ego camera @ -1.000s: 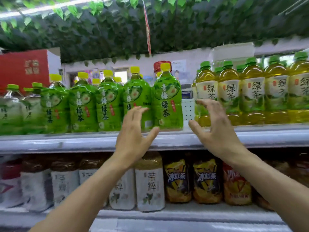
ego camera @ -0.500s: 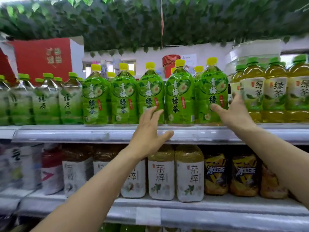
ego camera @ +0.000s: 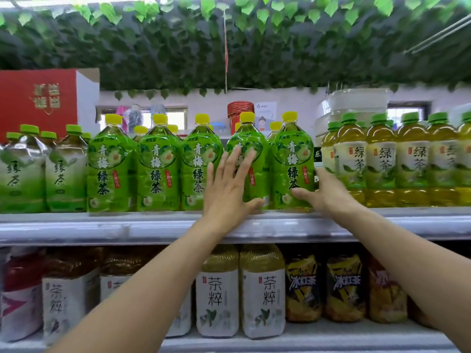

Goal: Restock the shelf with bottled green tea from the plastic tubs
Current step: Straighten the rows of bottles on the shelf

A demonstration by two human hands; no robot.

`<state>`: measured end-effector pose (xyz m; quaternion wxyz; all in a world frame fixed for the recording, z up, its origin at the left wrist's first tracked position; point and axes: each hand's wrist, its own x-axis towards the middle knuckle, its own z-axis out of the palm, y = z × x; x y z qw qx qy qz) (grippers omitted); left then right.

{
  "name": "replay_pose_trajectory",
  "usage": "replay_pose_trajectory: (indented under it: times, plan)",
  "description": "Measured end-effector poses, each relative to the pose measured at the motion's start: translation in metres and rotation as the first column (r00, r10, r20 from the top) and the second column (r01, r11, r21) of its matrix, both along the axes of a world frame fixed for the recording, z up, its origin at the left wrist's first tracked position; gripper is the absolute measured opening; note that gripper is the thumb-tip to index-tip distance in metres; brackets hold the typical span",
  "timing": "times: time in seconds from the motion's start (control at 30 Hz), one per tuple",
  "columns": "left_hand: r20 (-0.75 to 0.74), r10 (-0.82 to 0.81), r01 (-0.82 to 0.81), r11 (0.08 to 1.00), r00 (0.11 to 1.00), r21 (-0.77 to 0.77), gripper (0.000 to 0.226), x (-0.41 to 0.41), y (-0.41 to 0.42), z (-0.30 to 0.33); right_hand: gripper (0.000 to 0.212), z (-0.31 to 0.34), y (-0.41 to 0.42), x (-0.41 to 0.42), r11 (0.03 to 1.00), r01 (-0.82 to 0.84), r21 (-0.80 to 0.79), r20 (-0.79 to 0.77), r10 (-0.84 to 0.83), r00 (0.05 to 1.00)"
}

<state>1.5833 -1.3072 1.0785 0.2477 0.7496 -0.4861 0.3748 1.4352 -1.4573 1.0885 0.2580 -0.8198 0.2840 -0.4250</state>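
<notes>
Left hand lies flat on one green tea bottle; at its 3 o'clock, right hand grips the end bottle, squaring the shelf row

— Where do the hands sit on the shelf?
— The left hand lies flat on one bottle; the right hand wraps the next bottle, just right of it.
— And below?
— A lower shelf of bottles, under both wrists, probably two rows deep.
</notes>
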Motion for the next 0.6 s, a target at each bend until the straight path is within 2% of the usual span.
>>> replay_pose_trajectory:
  times: [0.17,0.27,0.37,0.43,0.47,0.53,0.6]
  plan:
    - [0.046,-0.025,0.028,0.996,0.999,-0.082,0.107,0.007,-0.003,-0.007,0.050,0.000,-0.004,0.003,0.999,-0.046,-0.005,0.008,0.046,0.999]
    - [0.068,0.013,-0.001,0.986,0.998,-0.168,0.095,0.008,0.000,0.014,0.051,-0.001,-0.008,0.002,0.998,-0.056,-0.039,0.006,0.056,0.998]
    - [0.047,0.027,-0.015,0.971,0.999,-0.237,0.078,0.005,0.003,0.060,0.050,-0.001,-0.009,0.001,0.996,-0.085,-0.026,0.014,0.085,0.996]
    - [-0.016,0.005,-0.008,0.990,1.000,-0.144,0.078,0.002,0.002,0.093,0.055,0.001,-0.008,0.000,0.992,-0.126,0.025,0.034,0.125,0.992]
    - [-0.108,-0.044,0.038,0.997,0.993,-0.060,0.083,0.000,0.002,0.109,0.059,0.003,-0.006,0.001,0.988,-0.146,0.048,0.039,0.145,0.989]
    - [-0.320,-0.134,0.184,0.974,0.938,0.133,0.103,-0.002,0.003,0.131,0.064,0.006,-0.004,0.001,0.982,-0.174,0.071,0.037,0.172,0.984]
    - [-0.368,-0.099,0.215,0.933,0.925,0.289,0.119,0.001,0.003,0.144,0.067,0.006,-0.004,0.002,0.980,-0.187,0.075,0.033,0.185,0.982]
